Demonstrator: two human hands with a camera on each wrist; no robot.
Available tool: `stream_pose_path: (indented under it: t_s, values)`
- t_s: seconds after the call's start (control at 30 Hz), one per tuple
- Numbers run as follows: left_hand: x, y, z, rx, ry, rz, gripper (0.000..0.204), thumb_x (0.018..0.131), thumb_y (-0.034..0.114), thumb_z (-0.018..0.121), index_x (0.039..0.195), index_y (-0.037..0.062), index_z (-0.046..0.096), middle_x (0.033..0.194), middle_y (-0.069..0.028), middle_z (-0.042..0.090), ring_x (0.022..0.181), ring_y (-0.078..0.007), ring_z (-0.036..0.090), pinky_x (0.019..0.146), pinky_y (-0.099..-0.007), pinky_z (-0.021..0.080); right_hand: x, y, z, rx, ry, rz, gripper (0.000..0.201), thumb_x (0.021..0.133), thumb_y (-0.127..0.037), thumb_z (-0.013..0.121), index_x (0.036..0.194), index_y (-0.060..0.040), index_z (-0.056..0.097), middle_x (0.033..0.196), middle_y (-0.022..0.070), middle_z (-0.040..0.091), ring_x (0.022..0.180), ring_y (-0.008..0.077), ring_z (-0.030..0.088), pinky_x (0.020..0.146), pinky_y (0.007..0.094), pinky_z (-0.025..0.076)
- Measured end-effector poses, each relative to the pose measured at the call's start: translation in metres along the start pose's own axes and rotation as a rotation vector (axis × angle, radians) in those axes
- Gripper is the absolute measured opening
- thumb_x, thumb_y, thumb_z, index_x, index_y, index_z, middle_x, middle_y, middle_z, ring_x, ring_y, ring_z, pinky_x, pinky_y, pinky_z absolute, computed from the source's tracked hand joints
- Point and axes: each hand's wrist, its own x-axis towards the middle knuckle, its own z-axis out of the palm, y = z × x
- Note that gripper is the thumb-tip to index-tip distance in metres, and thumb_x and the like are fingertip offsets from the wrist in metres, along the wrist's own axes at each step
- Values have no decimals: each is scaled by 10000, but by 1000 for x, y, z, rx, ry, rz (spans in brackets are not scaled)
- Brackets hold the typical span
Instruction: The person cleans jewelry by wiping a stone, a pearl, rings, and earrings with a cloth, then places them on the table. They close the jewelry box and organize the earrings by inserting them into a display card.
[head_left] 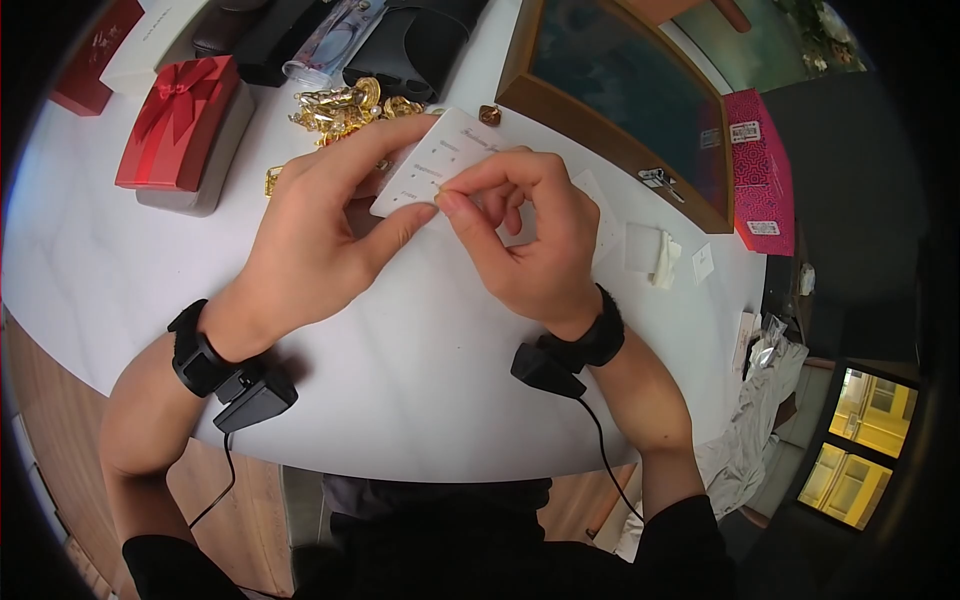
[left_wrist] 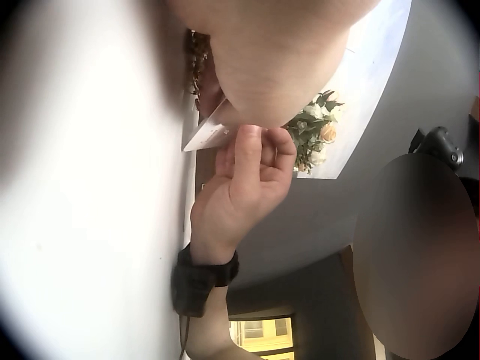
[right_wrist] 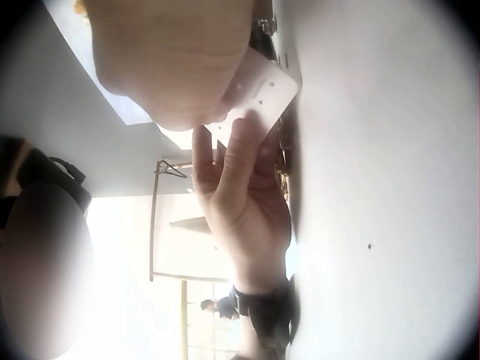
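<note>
Over the table, my left hand [head_left: 317,235] holds a white earring card [head_left: 430,160], thumb along its lower edge and fingers behind. Faint print and several tiny studs in rows show on the card's face. My right hand [head_left: 540,232] comes in from the right, its thumb and index finger pinched at the card's lower right edge, beside the left thumb tip. A tiny gold-coloured stud [head_left: 437,195] shows at those fingertips, mostly hidden. In the right wrist view the card [right_wrist: 266,97] stands tilted above the tabletop, with the left hand [right_wrist: 247,214] below it.
Gold jewellery [head_left: 335,112] lies heaped behind the left hand. A red gift box [head_left: 180,125] stands at left, black cases [head_left: 415,50] at the back. A wooden-framed box [head_left: 625,110] and a pink box [head_left: 760,180] stand at right, near a small clear bag [head_left: 642,247].
</note>
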Motion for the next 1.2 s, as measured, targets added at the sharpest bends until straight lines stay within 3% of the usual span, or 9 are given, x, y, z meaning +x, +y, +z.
stream_pose_path:
  t_s: [0.23,0.43,0.5,0.6,0.73,0.8,0.9,0.97,1.2]
  values:
    - [-3,5,-1,43,2,-3,476,923,-58,666,1374,-58,513,1224,-163,663,1108,-208,658,965,-326,529,1,-2,2,-3,8,-17,286,829,25,782,1015,-39,575,864,17,704,598,64,542,529,206,417]
    - [-4,10,-4,187,6,-1,445,918,-26,695,1338,-34,549,1155,-144,693,983,-162,679,828,-283,548,1,-2,3,-36,20,-50,319,814,22,795,1037,-40,575,869,29,692,602,81,535,531,215,415]
    - [-4,7,-3,216,41,27,414,912,-11,713,1300,-28,569,1059,-125,708,872,-116,652,738,-246,521,2,-1,3,-52,23,-54,326,808,20,801,1041,-40,581,859,30,681,606,84,533,532,218,413]
    - [-5,5,2,164,93,30,380,913,-9,713,1269,-30,581,1008,-111,713,841,-100,633,718,-228,503,4,-2,4,-76,63,-88,341,791,15,818,1047,-47,600,842,26,639,621,89,516,537,221,408]
    - [-6,10,0,129,83,12,357,916,-12,708,1252,-33,589,1022,-120,715,864,-111,650,741,-241,521,6,-3,4,-82,76,-78,347,769,2,842,1032,-61,624,855,22,599,639,94,497,542,222,403]
    - [-7,13,-3,189,7,-83,343,921,-18,700,1245,-40,592,1088,-134,716,959,-136,683,796,-262,545,6,-3,3,-92,72,-79,349,763,-3,849,1027,-63,627,864,22,596,641,95,493,542,221,402]
    - [-9,10,0,143,29,-59,335,926,-34,685,1248,-48,593,1097,-134,714,1014,-150,687,840,-274,549,6,-5,1,-108,58,-83,349,756,-7,856,1017,-67,632,866,19,595,638,95,490,540,221,400]
    - [-9,8,2,100,40,-37,332,929,-43,677,1250,-49,594,1105,-127,712,1034,-157,685,859,-276,545,6,-7,0,-142,39,-67,294,794,-22,810,1008,-48,610,897,75,628,697,207,631,590,300,516]
    - [-10,8,-1,32,44,-83,371,930,-77,661,1288,-54,568,1207,-111,663,1109,-163,652,927,-288,523,7,-5,-4,-283,176,-50,461,711,-132,902,1069,-67,618,1086,110,583,827,233,605,732,350,520]
